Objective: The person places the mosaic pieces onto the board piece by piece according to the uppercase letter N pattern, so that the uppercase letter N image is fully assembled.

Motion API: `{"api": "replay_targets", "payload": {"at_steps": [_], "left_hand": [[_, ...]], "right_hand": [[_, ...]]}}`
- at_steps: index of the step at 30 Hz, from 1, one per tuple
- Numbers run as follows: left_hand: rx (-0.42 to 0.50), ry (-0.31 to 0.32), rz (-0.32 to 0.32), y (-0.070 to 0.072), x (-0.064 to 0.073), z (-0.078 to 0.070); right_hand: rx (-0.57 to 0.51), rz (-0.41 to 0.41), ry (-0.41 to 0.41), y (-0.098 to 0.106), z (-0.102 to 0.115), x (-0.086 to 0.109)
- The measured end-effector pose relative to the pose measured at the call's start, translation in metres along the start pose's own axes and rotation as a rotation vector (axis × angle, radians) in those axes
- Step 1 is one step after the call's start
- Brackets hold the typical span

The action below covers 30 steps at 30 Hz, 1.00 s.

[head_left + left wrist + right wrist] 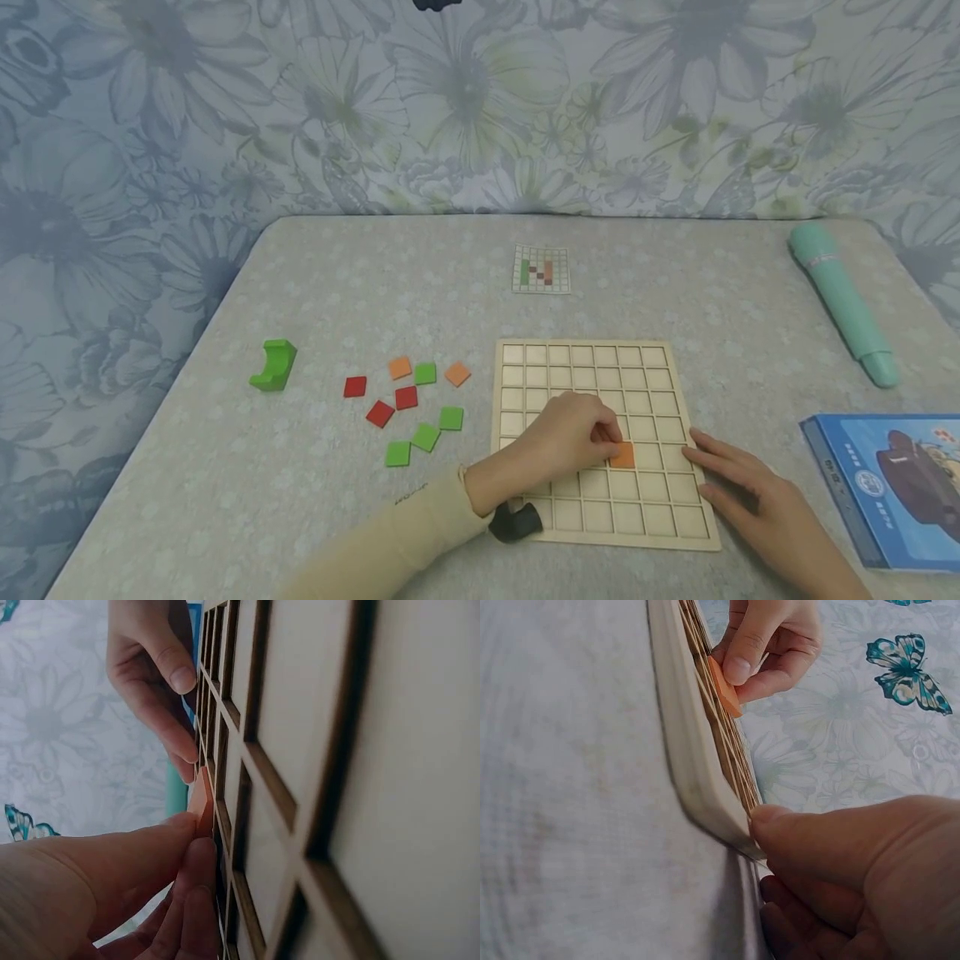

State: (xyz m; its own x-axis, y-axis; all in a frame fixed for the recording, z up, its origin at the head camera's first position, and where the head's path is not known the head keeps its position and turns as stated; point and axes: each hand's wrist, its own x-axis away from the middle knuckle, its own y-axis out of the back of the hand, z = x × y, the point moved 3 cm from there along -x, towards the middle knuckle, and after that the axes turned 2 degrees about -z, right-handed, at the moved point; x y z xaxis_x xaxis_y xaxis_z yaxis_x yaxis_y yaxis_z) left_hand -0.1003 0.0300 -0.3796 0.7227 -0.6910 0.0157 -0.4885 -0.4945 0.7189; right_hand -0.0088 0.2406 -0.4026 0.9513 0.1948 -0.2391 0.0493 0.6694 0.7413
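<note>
My left hand (573,437) pinches an orange square tile (622,455) between thumb and fingertips, at a cell of the wooden grid board (592,540). In the left wrist view the tile (201,802) is tilted against the grid's raised lines. The right hand (765,500) touches the board's right edge with fairly straight fingers; its thumb (780,825) lies on the rim in the right wrist view. Left of the board lie loose red tiles (380,414), green tiles (426,437) and orange tiles (457,374).
A small pattern card (542,269) with coloured squares lies behind the board. On the left stands a green curved block (276,365). To the right are a teal microphone-shaped object (843,300) and a blue box (900,492). The table (225,500) meets a flowered backdrop.
</note>
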Motion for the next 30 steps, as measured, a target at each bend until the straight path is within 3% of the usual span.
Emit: {"api": "replay_targets", "payload": {"at_steps": [6,10,15,18,21,26,30], "left_hand": [[0.021,0.016,-0.01,0.0,0.0,0.001],[0.109,0.041,-0.029,0.003,0.003,0.005],[0.253,0.039,-0.087,0.033,0.02,0.009],[0.349,0.023,-0.136,0.061,0.041,0.02],[0.429,0.05,-0.195,0.088,0.069,0.043],[0.432,0.261,-0.294,0.123,0.127,0.094],[0.369,0.441,-0.342,0.137,0.167,0.126]], "right_hand": [[0.001,-0.001,0.012,0.002,0.001,0.0],[0.007,0.0,0.011,0.003,0.001,0.0],[0.01,0.007,-0.007,0.002,0.001,0.0],[0.008,0.006,-0.013,0.001,0.0,0.0],[0.008,0.004,-0.026,0.002,-0.001,0.001],[0.0,0.01,-0.041,0.0,-0.002,0.001],[0.001,0.01,-0.042,0.0,-0.003,0.001]]}}
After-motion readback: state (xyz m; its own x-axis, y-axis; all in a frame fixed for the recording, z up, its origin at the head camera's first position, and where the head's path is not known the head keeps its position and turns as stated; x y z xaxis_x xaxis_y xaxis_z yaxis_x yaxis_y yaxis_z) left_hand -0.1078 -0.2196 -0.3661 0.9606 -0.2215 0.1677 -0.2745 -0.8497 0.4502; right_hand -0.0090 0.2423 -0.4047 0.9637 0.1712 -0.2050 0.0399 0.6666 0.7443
